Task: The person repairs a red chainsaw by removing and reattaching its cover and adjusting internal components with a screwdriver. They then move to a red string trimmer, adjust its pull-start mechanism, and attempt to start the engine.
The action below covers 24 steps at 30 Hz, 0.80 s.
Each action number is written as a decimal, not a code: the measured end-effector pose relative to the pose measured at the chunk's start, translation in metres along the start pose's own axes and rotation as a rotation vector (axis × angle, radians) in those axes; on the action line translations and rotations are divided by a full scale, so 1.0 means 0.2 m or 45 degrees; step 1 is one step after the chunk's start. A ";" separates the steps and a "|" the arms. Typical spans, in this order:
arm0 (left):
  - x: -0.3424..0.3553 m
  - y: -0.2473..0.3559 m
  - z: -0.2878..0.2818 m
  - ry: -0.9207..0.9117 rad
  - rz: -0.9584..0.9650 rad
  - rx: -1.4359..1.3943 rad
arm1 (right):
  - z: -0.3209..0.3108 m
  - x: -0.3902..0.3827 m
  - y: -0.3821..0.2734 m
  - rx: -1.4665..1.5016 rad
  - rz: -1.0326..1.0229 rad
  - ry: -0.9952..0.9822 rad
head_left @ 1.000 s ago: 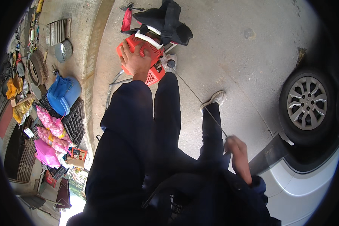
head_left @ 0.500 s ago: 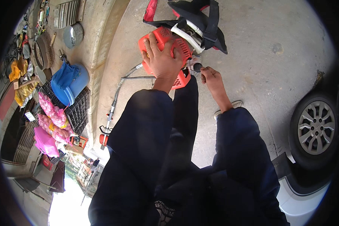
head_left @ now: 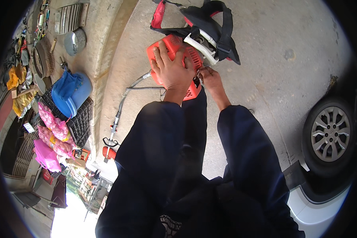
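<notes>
The red engine housing (head_left: pixel 190 93) of what looks like a backpack brush cutter rests on the concrete at top centre, by my trouser leg. On its top lies my left hand (head_left: pixel 174 71), fingers spread and pressing flat. My right hand (head_left: pixel 211 79) is at the engine's right side, its fingers curled closed; what they grip is hidden. A grey flexible shaft (head_left: pixel 125 95) runs from the engine down to the left. Above the engine lies a black and red harness (head_left: pixel 210 23), with a white frame part (head_left: pixel 200 48) between them.
A car wheel (head_left: pixel 330 130) stands at the far right. To the left, beyond a concrete kerb (head_left: pixel 101 71), are a blue bucket (head_left: pixel 81 91), a black crate (head_left: pixel 81 123), pink net bags (head_left: pixel 57 125) and a round metal container (head_left: pixel 75 42).
My right hand has moved up and left, close against the engine. The black knob that showed by its fingers is now hidden. My left hand stays on the housing.
</notes>
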<state>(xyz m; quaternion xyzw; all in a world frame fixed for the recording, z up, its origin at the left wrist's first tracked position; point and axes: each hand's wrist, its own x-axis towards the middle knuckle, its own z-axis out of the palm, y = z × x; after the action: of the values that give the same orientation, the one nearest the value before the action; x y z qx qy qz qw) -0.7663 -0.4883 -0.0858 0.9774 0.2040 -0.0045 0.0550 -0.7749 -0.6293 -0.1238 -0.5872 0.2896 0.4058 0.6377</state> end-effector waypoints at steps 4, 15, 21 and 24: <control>-0.02 0.02 -0.01 -0.004 -0.017 -0.031 | -0.21 -0.76 0.00 0.124 0.161 -0.082; -0.06 0.04 -0.03 -0.105 -0.057 0.044 | -0.55 -1.54 -0.45 -0.256 0.536 -0.035; -0.04 0.03 -0.04 -0.059 -0.024 0.029 | -0.20 -0.11 0.35 -0.173 -0.066 -0.133; -0.04 0.03 -0.04 -0.057 -0.028 0.029 | -0.05 0.11 0.38 -0.286 -0.055 -0.030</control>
<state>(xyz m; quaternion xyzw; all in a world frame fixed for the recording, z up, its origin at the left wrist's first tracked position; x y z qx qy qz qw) -0.7719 -0.4963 -0.0773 0.9753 0.2135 -0.0293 0.0485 -0.8272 -0.6374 -0.1828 -0.6562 0.2221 0.4288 0.5799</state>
